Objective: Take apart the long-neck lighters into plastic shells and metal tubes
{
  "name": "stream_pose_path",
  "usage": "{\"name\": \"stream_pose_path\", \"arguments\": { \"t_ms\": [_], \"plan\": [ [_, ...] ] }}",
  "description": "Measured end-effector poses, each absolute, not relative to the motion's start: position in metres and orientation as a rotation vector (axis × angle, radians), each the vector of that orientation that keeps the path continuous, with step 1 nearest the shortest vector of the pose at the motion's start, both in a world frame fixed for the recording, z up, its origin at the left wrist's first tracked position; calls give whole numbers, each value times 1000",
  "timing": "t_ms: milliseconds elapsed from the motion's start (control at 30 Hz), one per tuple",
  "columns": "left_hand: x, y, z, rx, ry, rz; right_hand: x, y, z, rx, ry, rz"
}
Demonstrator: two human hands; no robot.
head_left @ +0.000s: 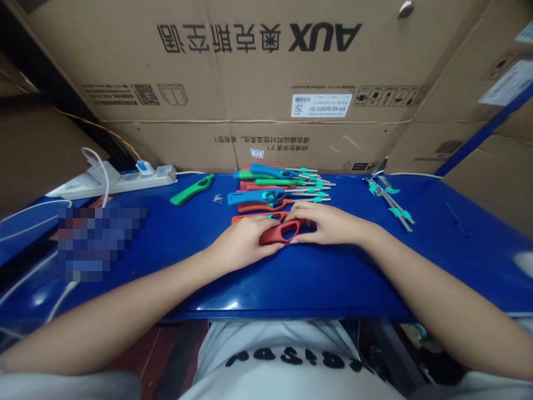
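A red plastic lighter handle (282,232) lies on the blue table (333,278) between my two hands. My left hand (241,244) curls around its left end, fingers closed over it. My right hand (328,223) pinches its right end with the fingers pressed together. Just behind my hands lies a row of several long-nosed lighters (278,189) in blue, green and red, their metal tubes pointing right. A single green handle (191,190) lies apart to the left.
Loose metal tubes with teal clips (391,203) lie at the right. A white power strip (120,179) with cables sits at the back left. Big cardboard boxes (258,83) wall the back. A pixelated patch (100,241) covers something at the left.
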State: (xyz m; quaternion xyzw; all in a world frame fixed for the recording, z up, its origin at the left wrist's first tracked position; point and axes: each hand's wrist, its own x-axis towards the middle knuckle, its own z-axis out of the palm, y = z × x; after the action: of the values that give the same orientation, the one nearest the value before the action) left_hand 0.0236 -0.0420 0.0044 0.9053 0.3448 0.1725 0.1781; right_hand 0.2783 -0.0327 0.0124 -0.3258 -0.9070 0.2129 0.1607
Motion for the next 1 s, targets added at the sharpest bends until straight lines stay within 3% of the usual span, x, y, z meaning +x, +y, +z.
{"name": "stream_pose_path", "arguments": {
  "t_ms": [400,733,867,1000],
  "plan": [
    [12,-39,14,2616,1019,329,289,-24,12,-910,-2671,686],
    [-1,-30,34,2537,834,291,292,-32,22,-1102,-2646,394],
    [-25,-16,61,2291,829,493,297,-27,22,-1172,-2567,188],
    [-45,1,75,2085,1178,888,293,-25,11,-1289,-2635,151]
  ]
}}
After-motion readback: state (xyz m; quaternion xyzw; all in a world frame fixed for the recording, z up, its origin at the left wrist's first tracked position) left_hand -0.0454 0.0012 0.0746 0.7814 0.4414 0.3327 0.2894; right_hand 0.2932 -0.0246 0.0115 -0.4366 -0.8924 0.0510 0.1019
